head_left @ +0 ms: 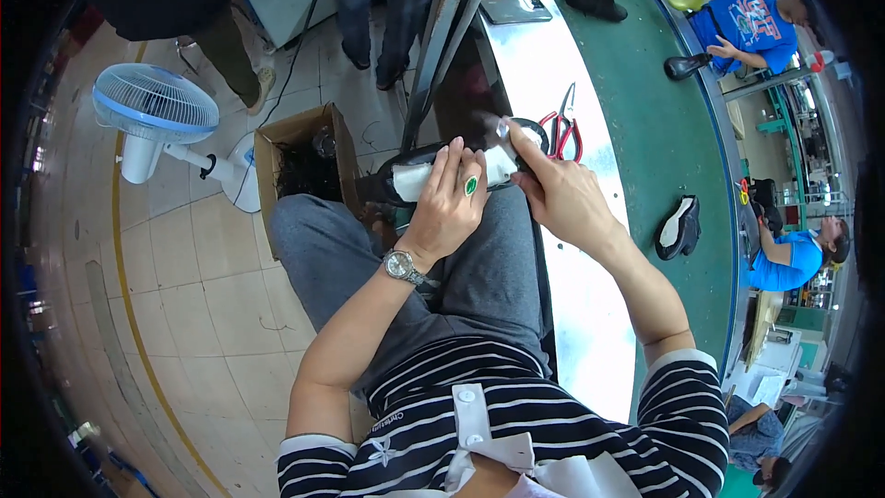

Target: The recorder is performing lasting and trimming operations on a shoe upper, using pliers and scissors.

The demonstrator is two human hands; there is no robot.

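A black shoe (406,161) with a white underside lies across my lap, underside up, its far end reaching the edge of the metal bench. My left hand (445,207) grips it, fingers laid over the white part; a green-stoned ring and a wristwatch are on this hand and arm. Over the shoe's right end, my right hand (564,189) is closed, thumb and finger pinched together. By its fingertips is a small shiny blurred thing that I cannot make out. Red-handled cutters (567,134) rest on the bench just beyond my right hand.
Along my right runs a shiny metal bench (590,314) with a phone (516,9), then a green conveyor belt (636,101) carrying shoes (678,227). A cardboard box (309,129) of dark scraps and a fan (157,111) stand left. Co-workers (751,23) sit opposite.
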